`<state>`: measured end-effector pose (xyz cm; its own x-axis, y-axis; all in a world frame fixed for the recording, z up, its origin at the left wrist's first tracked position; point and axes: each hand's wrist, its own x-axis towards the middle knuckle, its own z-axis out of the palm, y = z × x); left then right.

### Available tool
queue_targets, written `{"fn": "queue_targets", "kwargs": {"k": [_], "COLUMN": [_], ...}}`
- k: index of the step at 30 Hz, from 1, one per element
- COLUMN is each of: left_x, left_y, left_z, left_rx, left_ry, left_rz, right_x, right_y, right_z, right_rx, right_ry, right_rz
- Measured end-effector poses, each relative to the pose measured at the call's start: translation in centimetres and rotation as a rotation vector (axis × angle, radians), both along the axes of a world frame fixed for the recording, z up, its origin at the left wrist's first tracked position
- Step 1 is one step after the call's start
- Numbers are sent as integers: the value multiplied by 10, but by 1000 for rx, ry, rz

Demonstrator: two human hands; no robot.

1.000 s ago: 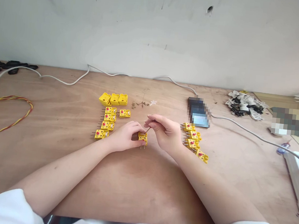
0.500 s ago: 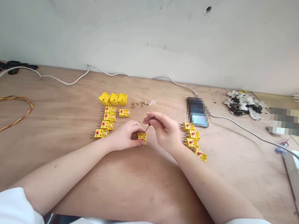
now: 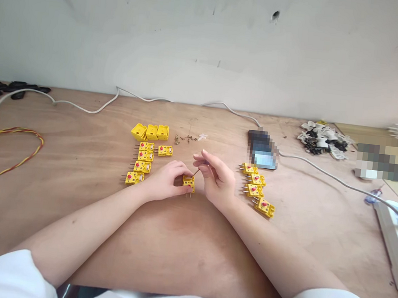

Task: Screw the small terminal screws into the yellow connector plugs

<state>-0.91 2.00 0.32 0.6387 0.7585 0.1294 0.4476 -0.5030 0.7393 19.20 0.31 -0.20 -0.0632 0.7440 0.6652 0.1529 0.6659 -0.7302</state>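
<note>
My left hand (image 3: 166,179) is closed on a small yellow plug connector (image 3: 189,182) with metal pins, held against the wooden table (image 3: 182,242) at its middle. My right hand (image 3: 217,177) pinches a thin small screwdriver (image 3: 196,171) whose tip rests on the connector's top. Left of my hands lies a group of several yellow connectors (image 3: 143,160) with red dots, and three open yellow shells (image 3: 151,131) stand behind them. On the right lies a slanted row of several more connectors (image 3: 256,190). Small brass screws (image 3: 186,138) are scattered behind my hands.
A pixelated phone (image 3: 263,149) lies at the right rear with a white cable (image 3: 327,174) running to a power strip (image 3: 397,238). A heap of black and white parts (image 3: 323,139) sits far right. A red-yellow twisted wire (image 3: 7,148) loops at left, near black parts (image 3: 9,87).
My right hand has turned and shifted slightly on the screwdriver, its fingers rolling it. My left hand and the connector stay put.
</note>
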Motion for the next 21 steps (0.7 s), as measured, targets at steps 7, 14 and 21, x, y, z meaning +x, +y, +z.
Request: {"fn": "queue_targets", "kwargs": {"k": [7,14,21], "left_x": [-1,1,1], "left_y": [-1,0,-1], "left_z": [-5,-5,-2], "left_rx": [46,32,26], "left_ry": [-33,-14,1], "left_rz": [50,54,57], "right_x": [6,8,-2], "right_y": [6,5,3], "right_z": [12,25,15], "right_rx": [-146,-261,-176], "right_ry": [2,-111,-65], "right_rz": [134,-3,-245]}}
